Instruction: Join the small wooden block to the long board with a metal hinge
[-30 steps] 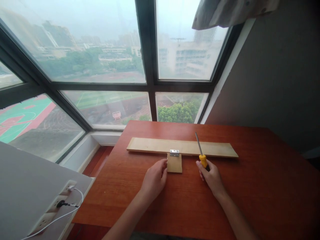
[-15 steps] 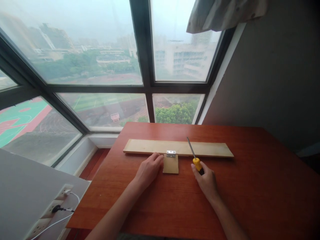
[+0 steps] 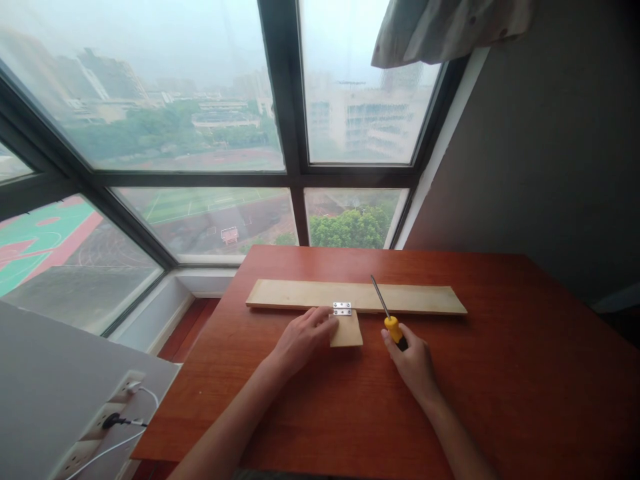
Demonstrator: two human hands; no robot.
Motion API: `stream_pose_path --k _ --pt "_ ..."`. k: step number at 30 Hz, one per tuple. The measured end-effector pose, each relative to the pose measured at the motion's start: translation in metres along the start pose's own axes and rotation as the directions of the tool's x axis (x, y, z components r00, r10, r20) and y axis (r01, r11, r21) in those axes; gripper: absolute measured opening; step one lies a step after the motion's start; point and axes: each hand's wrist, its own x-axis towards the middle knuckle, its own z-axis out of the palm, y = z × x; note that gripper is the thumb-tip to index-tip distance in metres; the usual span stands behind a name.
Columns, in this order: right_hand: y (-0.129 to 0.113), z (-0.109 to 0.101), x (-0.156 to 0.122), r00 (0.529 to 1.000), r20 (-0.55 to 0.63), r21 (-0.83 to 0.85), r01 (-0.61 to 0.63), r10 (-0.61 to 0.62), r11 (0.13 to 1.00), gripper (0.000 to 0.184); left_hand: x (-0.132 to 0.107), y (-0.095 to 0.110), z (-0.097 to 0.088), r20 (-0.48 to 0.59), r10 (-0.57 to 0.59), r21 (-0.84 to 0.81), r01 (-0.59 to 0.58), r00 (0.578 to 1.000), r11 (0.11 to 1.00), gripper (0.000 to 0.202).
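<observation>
My left hand [image 3: 301, 339] has its fingertips on the left side of a small square wooden board [image 3: 349, 333], gripping it with thumb and fingers partly hidden. A silver metal hinge [image 3: 343, 309] joins that small board to the near edge of a long, pale wooden plank [image 3: 290, 293]. The small board looks slightly askew to the plank. In my right hand [image 3: 414, 367], closed round its handle, is a screwdriver [image 3: 393, 328] with a yellow and black grip. Its shaft points up and away to the left, the tip appearing over the plank.
The plank lies across a reddish-brown wooden table [image 3: 500, 373]. Large windows [image 3: 180, 100] rise behind the table, and a grey wall [image 3: 540, 147] stands to the right. Sockets [image 3: 107, 417] with plugged-in cables sit at the lower left.
My left fingers have moved right, onto the small board. Its near end has swung slightly right and it now sits askew. The screwdriver has barely shifted left.
</observation>
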Motion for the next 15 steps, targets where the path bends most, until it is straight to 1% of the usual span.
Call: stream_pose_path --k 2,5,7,9,10,12,14,15 --pt "0.003 0.002 0.000 1.000 0.003 0.007 -0.002 0.002 1.000 0.038 0.002 0.001 0.001 -0.084 -0.017 -0.037 0.014 0.996 0.999 0.030" --pt "0.007 0.004 0.000 1.000 0.002 0.012 -0.007 0.007 1.000 0.038 0.014 0.002 0.001 -0.200 -0.069 -0.164 0.036 0.977 0.986 0.029" --pt "0.009 0.005 0.000 1.000 0.001 0.014 -0.011 0.011 1.000 0.038 0.028 0.000 0.001 -0.241 -0.132 -0.247 0.071 0.961 0.966 0.029" --pt "0.009 0.005 0.000 1.000 0.005 0.017 -0.016 0.016 1.000 0.037 0.044 -0.004 0.002 -0.296 -0.219 -0.312 0.122 0.930 0.942 0.033" --pt "0.009 0.005 0.000 1.000 0.007 0.018 -0.018 0.017 1.000 0.037 0.052 -0.007 0.002 -0.304 -0.265 -0.338 0.156 0.915 0.928 0.034" --pt "0.008 0.004 0.000 1.000 0.011 0.020 -0.020 0.019 1.000 0.037 0.067 -0.015 0.003 -0.278 -0.313 -0.349 0.209 0.908 0.914 0.031" --pt "0.008 0.004 0.001 1.000 0.012 0.022 -0.019 0.019 1.000 0.037 0.079 -0.023 0.005 -0.239 -0.320 -0.285 0.249 0.917 0.926 0.025" --pt "0.008 0.004 0.000 1.000 0.012 0.023 -0.019 0.018 1.000 0.037 0.083 -0.027 0.005 -0.210 -0.322 -0.219 0.277 0.923 0.936 0.024"
